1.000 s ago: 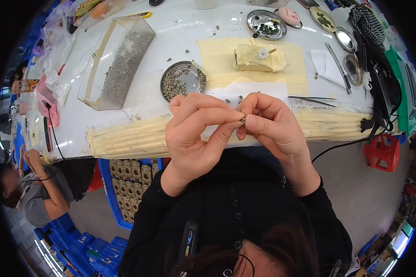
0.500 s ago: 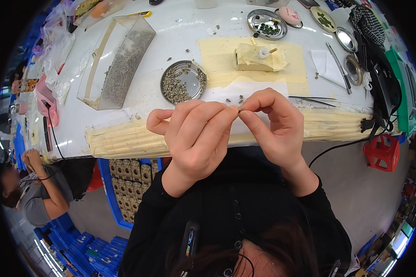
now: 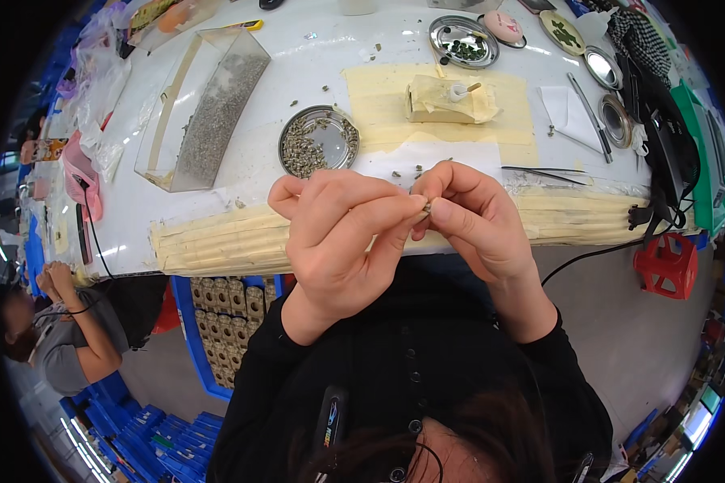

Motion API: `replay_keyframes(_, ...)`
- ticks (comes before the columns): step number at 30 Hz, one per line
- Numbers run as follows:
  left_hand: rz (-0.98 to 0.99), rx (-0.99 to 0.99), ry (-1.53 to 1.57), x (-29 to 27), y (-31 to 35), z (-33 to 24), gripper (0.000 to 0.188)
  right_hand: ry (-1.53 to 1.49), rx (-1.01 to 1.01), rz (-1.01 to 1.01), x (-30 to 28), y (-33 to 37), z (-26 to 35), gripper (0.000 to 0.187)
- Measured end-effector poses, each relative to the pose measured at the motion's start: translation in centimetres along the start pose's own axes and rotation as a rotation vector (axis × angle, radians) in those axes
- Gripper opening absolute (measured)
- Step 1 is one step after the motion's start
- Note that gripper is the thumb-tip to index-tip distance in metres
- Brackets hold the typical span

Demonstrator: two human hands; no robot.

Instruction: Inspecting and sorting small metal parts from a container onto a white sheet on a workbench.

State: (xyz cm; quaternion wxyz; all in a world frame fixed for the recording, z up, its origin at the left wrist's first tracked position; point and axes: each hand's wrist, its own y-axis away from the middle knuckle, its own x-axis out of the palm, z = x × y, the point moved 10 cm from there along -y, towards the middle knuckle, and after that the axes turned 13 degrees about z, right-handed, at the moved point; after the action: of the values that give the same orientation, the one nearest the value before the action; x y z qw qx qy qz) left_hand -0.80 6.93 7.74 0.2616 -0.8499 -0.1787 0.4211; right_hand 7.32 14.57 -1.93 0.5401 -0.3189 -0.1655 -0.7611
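Between the fingertips of both hands sits a tiny greyish metal part (image 3: 428, 207), mostly covered by the fingers. My left hand (image 3: 342, 233) pinches it from the left, thumb and index finger closed. My right hand (image 3: 475, 217) meets it from the right in a pinch of its own. Just beyond the hands, a few similar small parts (image 3: 418, 170) lie on a white paper sheet. A round metal dish (image 3: 284, 146) holding many such small parts stands behind my left hand.
A clear box (image 3: 163, 133) of tiny grey pieces stands at left. Behind the hands is a tape-covered block (image 3: 451, 105) with a white nozzle-like piece. Tweezers (image 3: 546, 171) lie right, near a dish of dark green bits (image 3: 471, 52). A person (image 3: 80, 338) sits far left; a red stool (image 3: 665, 266) stands right.
Both hands have shifted slightly right and nearer to me, fingertips still together. The small part shows a little more between them now. The dishes and tools have stayed put.
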Motion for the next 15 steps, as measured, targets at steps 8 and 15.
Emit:
replay_keyframes(8,0.025,-0.028,-0.310,0.1,-0.1,-1.5,0.023,0.332,-0.178,-0.093,0.0,0.5,2.0,0.013)
replay_keyframes(15,0.030,-0.052,-0.038,0.4,0.0,0.3,0.022,0.127,-0.043,-0.118,-0.7,0.4,0.7,0.012)
